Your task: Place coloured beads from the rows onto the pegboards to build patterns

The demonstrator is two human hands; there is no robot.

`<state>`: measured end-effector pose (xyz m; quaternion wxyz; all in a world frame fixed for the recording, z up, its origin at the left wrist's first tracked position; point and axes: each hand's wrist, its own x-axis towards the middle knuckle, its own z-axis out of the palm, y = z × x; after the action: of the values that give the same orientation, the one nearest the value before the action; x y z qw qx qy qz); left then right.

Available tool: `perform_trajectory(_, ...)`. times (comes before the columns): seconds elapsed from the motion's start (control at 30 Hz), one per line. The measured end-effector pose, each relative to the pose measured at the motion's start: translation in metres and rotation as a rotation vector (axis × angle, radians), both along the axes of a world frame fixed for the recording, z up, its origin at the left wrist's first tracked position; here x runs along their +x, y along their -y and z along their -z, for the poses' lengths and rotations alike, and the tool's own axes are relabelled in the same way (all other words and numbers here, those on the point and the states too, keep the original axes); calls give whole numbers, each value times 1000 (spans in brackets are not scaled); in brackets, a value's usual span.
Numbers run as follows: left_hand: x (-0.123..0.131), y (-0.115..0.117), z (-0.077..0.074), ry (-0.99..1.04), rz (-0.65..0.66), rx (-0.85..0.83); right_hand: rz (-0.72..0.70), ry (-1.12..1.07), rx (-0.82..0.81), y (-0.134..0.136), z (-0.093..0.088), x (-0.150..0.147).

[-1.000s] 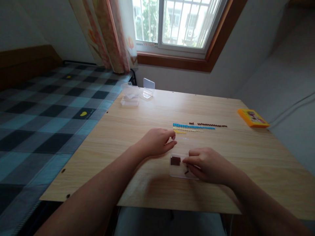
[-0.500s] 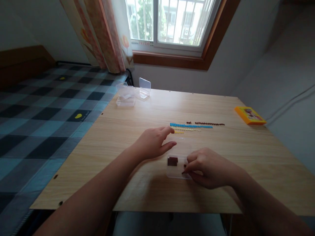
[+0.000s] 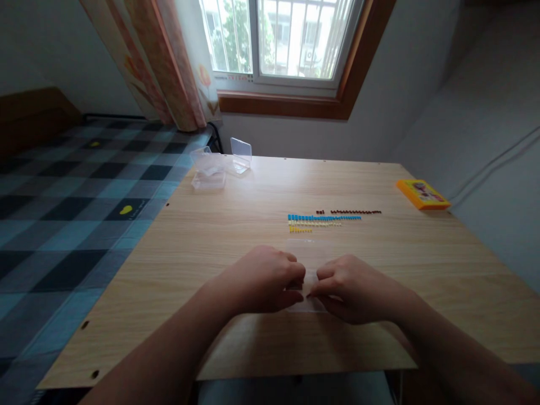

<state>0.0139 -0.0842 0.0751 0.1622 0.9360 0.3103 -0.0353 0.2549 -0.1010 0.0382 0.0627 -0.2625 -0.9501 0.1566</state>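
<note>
A clear plastic box (image 3: 312,305) lies open in front of me, its see-through lid tipped back on the table. Over its left side is my left hand (image 3: 272,279), fingers curled and thumb held apart from them. Dark brown pieces (image 3: 296,286) show partly in that gap; the fingers cover the rest. At the box's right side my right hand (image 3: 350,287) is closed in a pinch on a small dark brown piece (image 3: 309,296), its tip barely showing. Beyond the box run rows of tiny brown pieces (image 3: 356,212), blue pieces (image 3: 324,217), cream pieces (image 3: 314,224) and yellow pieces (image 3: 299,230).
Clear plastic boxes (image 3: 210,179) with raised lids stand at the table's far left corner. An orange-yellow box (image 3: 423,194) lies near the right edge. The wooden table (image 3: 202,236) borders a bed with a checked cover (image 3: 84,225) on the left.
My left hand has come down and toward me, from beside the rows to over the box's brown pieces. The right hand keeps its pinch, slightly further left in the box.
</note>
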Motion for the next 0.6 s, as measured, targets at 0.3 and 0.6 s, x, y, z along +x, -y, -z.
perform_trajectory(0.3,-1,0,-2,-51,-65,-74,15,14,-26,-1,2,-3)
perform_trajectory(0.6,1,-2,9,-64,-78,-95,59,23,-7,-1,0,-4)
